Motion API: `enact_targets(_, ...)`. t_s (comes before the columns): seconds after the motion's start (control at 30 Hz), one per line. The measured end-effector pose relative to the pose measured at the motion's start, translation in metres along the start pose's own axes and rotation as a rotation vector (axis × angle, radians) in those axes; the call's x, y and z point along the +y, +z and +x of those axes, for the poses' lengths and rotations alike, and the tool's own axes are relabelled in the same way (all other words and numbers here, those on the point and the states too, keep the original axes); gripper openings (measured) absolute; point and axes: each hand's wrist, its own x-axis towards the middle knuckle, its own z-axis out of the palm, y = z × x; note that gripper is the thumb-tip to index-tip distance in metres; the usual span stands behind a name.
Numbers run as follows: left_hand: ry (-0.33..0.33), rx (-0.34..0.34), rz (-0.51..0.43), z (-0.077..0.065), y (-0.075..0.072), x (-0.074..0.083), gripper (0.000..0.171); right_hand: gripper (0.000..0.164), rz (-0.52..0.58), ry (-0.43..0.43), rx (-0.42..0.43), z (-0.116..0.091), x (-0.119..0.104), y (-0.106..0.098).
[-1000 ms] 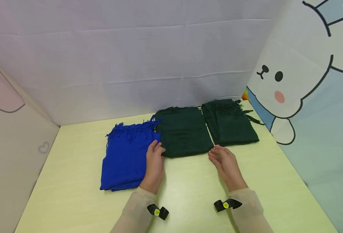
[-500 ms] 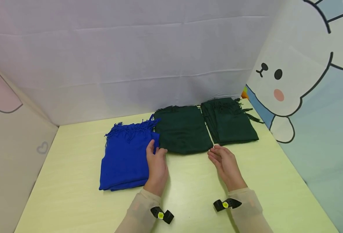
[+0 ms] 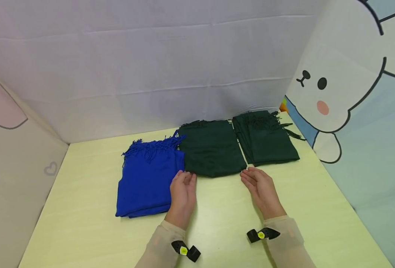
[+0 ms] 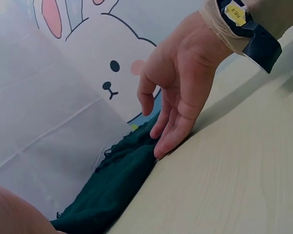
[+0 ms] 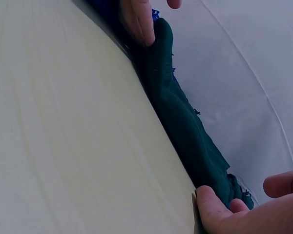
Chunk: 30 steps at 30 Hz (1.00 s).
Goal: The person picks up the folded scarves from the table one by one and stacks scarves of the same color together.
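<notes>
My left hand [image 3: 183, 195] is at the near left corner of a folded dark green fringed scarf [image 3: 212, 149], beside a folded blue fringed scarf [image 3: 145, 182]. In the right wrist view, the straight fingers [image 5: 145, 27] of the left hand touch the green cloth, thumb apart. At the same scarf's near right corner is my right hand [image 3: 262, 191]. Its fingers [image 4: 173, 136] look extended against the cloth's end in the left wrist view, with the thumb held away. A second folded dark green scarf [image 3: 272, 145] lies to the right, a narrow gap between the two.
All three scarves lie on a pale yellow table [image 3: 83, 230], the green ones against a white cloth backdrop [image 3: 144, 67]. A cartoon-printed panel [image 3: 368, 178] borders the right side, and a pale panel [image 3: 13, 178] the left. Black straps with small blocks sit on both wrists.
My left hand has drawn slightly right and nearer, its spread thumb and fingers coming closer together. The green scarf's near left corner has shifted back. My right hand stays nearly still.
</notes>
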Motion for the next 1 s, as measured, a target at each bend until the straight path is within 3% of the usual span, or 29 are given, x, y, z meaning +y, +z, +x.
enact_targets(0.17,-0.113,-0.023,-0.042,0.004,-0.002,0.002,0.068,0.05,0.086,0.074,-0.061,-0.002,-0.001,-0.001)
enact_targets(0.33,-0.193,-0.002,-0.041,0.011,0.0,0.003,0.049,0.052,0.158,0.144,-0.11,-0.002,0.003,-0.001)
enact_targets(0.43,-0.213,-0.035,0.002,0.015,0.003,0.004,0.046,0.052,0.201,0.171,-0.125,-0.001,0.007,-0.001)
enact_targets(0.67,-0.245,-0.119,0.09,0.025,0.011,0.001,0.059,0.053,0.283,0.215,-0.153,0.004,0.014,0.002)
enact_targets(0.9,-0.293,-0.108,-0.046,0.034,0.012,-0.002,0.063,0.045,0.359,0.252,-0.165,0.013,0.018,0.007)
enact_targets(1.0,-0.295,-0.11,-0.107,0.034,0.015,0.0,0.062,0.05,0.381,0.26,-0.167,0.019,0.018,0.01)
